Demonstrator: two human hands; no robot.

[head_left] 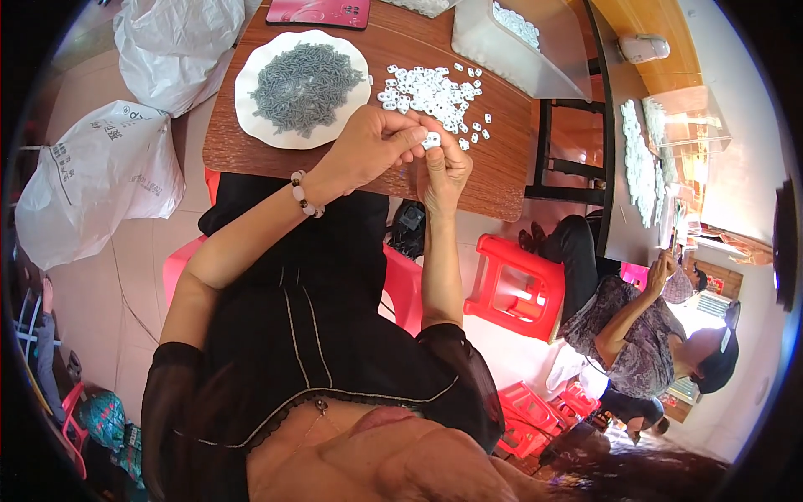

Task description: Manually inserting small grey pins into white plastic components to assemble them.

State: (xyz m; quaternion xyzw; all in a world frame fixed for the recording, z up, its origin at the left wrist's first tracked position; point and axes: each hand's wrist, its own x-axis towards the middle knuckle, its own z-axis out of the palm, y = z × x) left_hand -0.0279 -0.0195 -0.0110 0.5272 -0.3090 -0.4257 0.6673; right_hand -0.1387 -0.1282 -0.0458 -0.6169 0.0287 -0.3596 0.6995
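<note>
My left hand (373, 149), with a beaded bracelet (303, 194) at its wrist, meets my right hand (445, 171) over the near edge of a brown wooden table (368, 188). Between their fingertips is a small white plastic piece with holes (432, 140), pinched from both sides. Just beyond lies a loose heap of similar white pieces (435, 94), a few of them scattered to the right. To the left, a white scalloped plate (355, 58) holds a mound of small grey rod-like parts (305, 88). My fingers partly cover the held piece.
A translucent bin (489, 63) with more white pieces stands at the far right of the table, and a pink phone (318, 12) lies at the far left. White sacks (104, 180) sit on the floor to the left. Beside a red stool (519, 289), another person (636, 335) works at right.
</note>
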